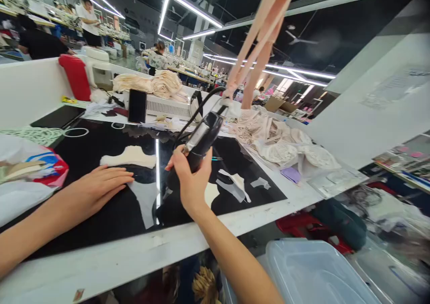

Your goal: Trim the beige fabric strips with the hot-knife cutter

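right hand (194, 181) gripping tool (205, 134), left hand (101, 184) open on mat (110, 212), table edge (117, 252) nearer camera

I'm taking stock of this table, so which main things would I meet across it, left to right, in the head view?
Plastic bag, left hand lying flat, right hand gripping a black handheld tool, small gray cutout, purple piece.

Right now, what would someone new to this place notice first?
Probably the black handheld tool gripped upright in the right hand, just below pink straps hanging from above. Next, the glossy black work surface, where the left hand lies flat beside a cream cut piece. Behind it to the right sits a heap of pale lace garments.
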`<state>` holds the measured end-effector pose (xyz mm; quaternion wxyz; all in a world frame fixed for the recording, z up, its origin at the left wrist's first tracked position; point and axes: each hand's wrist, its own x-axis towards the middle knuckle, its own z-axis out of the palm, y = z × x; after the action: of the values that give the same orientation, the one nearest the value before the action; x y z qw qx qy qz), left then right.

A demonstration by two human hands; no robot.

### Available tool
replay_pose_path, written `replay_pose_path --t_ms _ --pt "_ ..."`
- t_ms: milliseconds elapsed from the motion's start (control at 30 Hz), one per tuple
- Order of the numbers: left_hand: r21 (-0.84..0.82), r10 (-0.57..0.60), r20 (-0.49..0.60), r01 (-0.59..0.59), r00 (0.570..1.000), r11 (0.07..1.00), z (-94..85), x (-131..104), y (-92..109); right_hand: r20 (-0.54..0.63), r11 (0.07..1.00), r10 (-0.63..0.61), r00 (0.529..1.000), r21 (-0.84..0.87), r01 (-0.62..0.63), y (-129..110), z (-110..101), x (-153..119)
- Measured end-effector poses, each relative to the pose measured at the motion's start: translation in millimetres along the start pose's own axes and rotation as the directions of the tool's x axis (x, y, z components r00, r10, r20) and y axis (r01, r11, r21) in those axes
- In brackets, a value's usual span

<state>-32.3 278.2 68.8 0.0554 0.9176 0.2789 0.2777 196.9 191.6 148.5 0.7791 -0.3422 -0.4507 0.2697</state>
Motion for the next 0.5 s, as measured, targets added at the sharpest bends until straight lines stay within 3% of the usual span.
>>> replay_pose_path --t_ms 133,267,500 --pt "-0.109 -0.026 0.073 0.033 0.997 0.993 -1.3 2.8 32.2 -0.068 0.999 -0.033 0.997 -0.037 0.03 2.3 -6.6 -0.7" --pt "-0.192 -0.012 0.162 0.044 0.987 0.981 -1.3 6.8 59.1 -0.056 0.998 -0.057 0.997 -0.042 0.055 4.3 -10.7 1.5" --pt "-0.288 0.012 0.185 0.043 0.983 0.957 10.2 12.1 80.5 -0.035 0.998 -0.067 0.997 0.004 0.068 5.5 -0.2 2.0"
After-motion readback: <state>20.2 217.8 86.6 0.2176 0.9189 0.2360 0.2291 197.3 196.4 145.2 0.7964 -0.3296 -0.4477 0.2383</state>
